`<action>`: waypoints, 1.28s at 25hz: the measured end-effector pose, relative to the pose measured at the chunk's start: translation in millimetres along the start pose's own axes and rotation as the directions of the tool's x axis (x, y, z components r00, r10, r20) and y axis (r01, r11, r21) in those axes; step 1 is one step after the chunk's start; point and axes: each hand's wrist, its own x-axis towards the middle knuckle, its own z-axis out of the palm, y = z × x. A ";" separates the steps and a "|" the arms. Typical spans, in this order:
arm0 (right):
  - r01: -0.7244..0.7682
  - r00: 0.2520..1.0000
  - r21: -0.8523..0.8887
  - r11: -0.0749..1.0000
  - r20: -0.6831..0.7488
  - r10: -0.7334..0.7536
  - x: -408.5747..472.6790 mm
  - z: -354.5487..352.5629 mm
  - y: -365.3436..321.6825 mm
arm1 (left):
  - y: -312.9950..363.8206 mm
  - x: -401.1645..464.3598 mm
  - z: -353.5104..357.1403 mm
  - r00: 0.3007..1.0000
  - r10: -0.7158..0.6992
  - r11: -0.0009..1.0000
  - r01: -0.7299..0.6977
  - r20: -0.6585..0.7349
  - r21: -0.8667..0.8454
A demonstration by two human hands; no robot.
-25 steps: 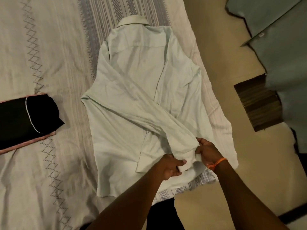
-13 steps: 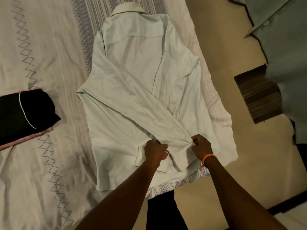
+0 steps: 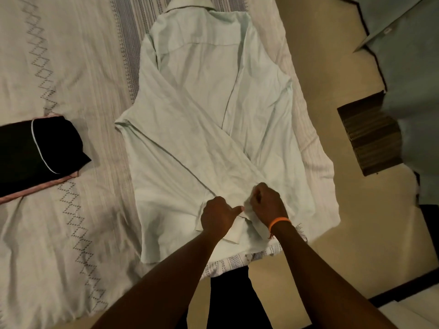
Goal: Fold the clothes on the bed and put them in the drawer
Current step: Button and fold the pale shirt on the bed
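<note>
Both hands, left hand (image 3: 217, 216) and right hand (image 3: 267, 205), are pinching the sleeve cuff (image 3: 247, 210) in a tight grip near the shirt (image 3: 202, 103)'s hem.

The shirt (image 3: 204, 110) is lying flat on the bed (image 3: 71, 67), with its collar (image 3: 190, 5) pointing away from the person. One sleeve (image 3: 190, 143) is lying across the shirt's body. The left hand (image 3: 217, 217) and the right hand (image 3: 267, 204) are gripping the cuff at the near end, close together. A folded garment (image 3: 35, 150) is lying on the bed, well to the left of the shirt.
</note>
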 end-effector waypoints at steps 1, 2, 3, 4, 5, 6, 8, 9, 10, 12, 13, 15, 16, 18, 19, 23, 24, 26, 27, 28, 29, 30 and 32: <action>0.002 0.997 -0.062 0.998 0.077 0.003 2.0 6.2 -2.2 | 0.0 -1.2 -9.9 0.998 0.049 0.998 -0.047 -0.048 0.037; 0.006 0.995 -0.122 0.993 0.096 0.005 3.3 11.2 -4.6 | -0.2 -0.3 -25.0 0.990 0.087 0.995 -0.081 -0.112 0.057; 0.002 0.999 -0.156 0.988 0.050 0.006 5.4 13.5 -10.3 | -2.9 4.6 -43.6 0.971 0.129 0.990 -0.115 -0.200 0.079; -0.004 1.000 -0.138 0.990 -0.024 0.000 8.9 14.5 -18.4 | -7.9 13.8 -63.2 0.939 0.175 0.984 -0.153 -0.295 0.095; 0.000 0.996 -0.091 0.996 -0.086 -0.008 14.6 14.9 -29.4 | -15.2 26.2 -83.3 0.890 0.223 0.975 -0.200 -0.399 0.099; 0.020 0.991 -0.043 0.999 -0.133 -0.026 22.8 15.5 -43.4 | -25.5 42.4 -104.2 0.820 0.260 0.965 -0.236 -0.510 0.113; 0.102 0.978 0.026 0.994 -0.185 -0.095 45.7 17.2 -76.6 | -47.9 77.1 -149.4 0.689 0.253 0.967 -0.185 -0.679 0.174; 0.143 0.972 0.049 0.989 -0.195 -0.131 60.5 18.5 -95.9 | -57.6 92.5 -173.6 0.658 0.211 0.976 -0.107 -0.723 0.188; 0.172 0.968 0.079 0.982 -0.201 -0.153 80.1 19.1 -118.3 | -67.6 106.5 -197.7 0.659 0.158 0.983 -0.038 -0.735 0.178; 0.202 0.963 0.141 0.969 -0.207 -0.170 125.8 18.4 -169.3 | -84.2 132.9 -236.0 0.730 0.066 0.994 0.010 -0.680 0.107; 0.231 0.955 0.139 0.963 -0.221 -0.197 151.1 18.8 -196.8 | -92.4 148.0 -247.7 0.783 0.057 0.998 -0.028 -0.619 0.056; 0.336 0.912 0.040 0.941 -0.264 -0.314 199.9 20.4 -250.3 | -101.3 174.1 -259.9 0.860 0.109 0.986 -0.159 -0.498 -0.058; 0.382 0.886 -0.009 0.924 -0.281 -0.369 220.2 20.4 -274.2 | -103.2 181.9 -261.0 0.881 0.118 0.973 -0.195 -0.459 -0.124; 0.418 0.867 -0.032 0.908 -0.286 -0.409 259.5 20.2 -326.0 | -103.7 191.9 -264.0 0.892 0.074 0.939 -0.213 -0.446 -0.269; 0.395 0.884 -0.006 0.919 -0.270 -0.382 275.7 18.3 -348.6 | -104.5 192.9 -262.8 0.886 0.054 0.926 -0.218 -0.461 -0.309; 0.262 0.954 -0.298 0.918 -0.063 -0.293 318.8 23.0 -413.7 | -110.5 194.7 -260.8 0.846 -0.009 0.923 -0.199 -0.533 -0.331; 0.247 0.959 -0.408 0.879 -0.026 -0.281 323.0 26.4 -419.7 | -109.4 194.2 -261.9 0.852 -0.035 0.918 -0.179 -0.523 -0.353; 0.209 0.972 -0.438 0.874 -0.003 -0.234 335.2 29.6 -434.7 | -110.2 197.3 -268.3 0.877 -0.083 0.906 -0.132 -0.474 -0.402; 0.182 0.983 -0.326 0.928 0.028 -0.183 343.7 30.1 -440.0 | -111.7 199.6 -271.6 0.895 -0.106 0.888 -0.111 -0.434 -0.446; 0.142 0.987 -0.135 0.981 0.098 -0.129 350.9 27.9 -443.7 | -114.5 202.4 -274.1 0.912 -0.139 0.843 -0.096 -0.386 -0.529; 0.084 0.978 0.072 0.994 0.185 -0.096 355.3 24.3 -443.0 | -117.6 204.3 -276.3 0.924 -0.181 0.758 -0.088 -0.338 -0.646; 0.035 0.968 0.259 0.965 0.230 -0.097 355.8 19.9 -438.3 | -120.4 205.6 -277.3 0.930 -0.224 0.651 -0.078 -0.290 -0.755; -0.065 0.968 0.573 0.817 0.234 -0.087 358.7 14.0 -415.0 | -123.2 205.3 -277.0 0.930 -0.286 0.514 -0.055 -0.232 -0.856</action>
